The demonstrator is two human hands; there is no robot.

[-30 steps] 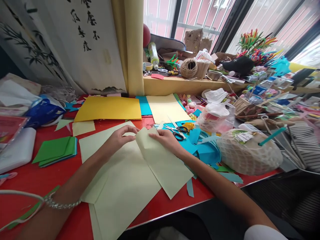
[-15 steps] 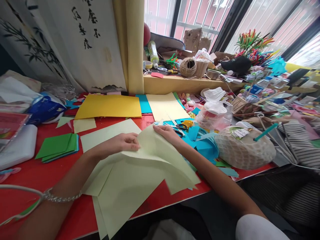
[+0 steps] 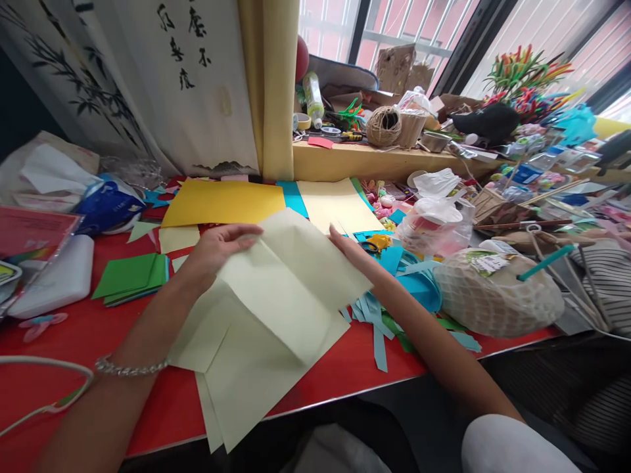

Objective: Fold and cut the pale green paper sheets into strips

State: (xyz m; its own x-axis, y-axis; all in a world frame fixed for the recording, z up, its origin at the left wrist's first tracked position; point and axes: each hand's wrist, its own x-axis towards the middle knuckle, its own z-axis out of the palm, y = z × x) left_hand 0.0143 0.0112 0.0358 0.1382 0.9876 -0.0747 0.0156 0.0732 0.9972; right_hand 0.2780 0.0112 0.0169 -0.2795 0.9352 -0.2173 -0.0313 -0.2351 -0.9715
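Observation:
A creased pale green paper sheet is raised and tilted above the table. My left hand pinches its upper left edge between thumb and fingers. At its right edge is my right hand, fingers stretched out straight and close together, touching the sheet; part of this hand is hidden behind the paper. Underneath lie more pale green sheets, overlapping at angles and reaching past the table's front edge. A bracelet circles the left wrist.
On the red table sit green paper squares, a yellow sheet, a cream sheet and blue paper strips. To the right stands a netted coconut with a straw. Craft clutter fills the windowsill.
The held sheet has opened out and turned flatter toward me. My right hand has gone from pinching its top corner to lying straight along the right edge. The view has shifted slightly left.

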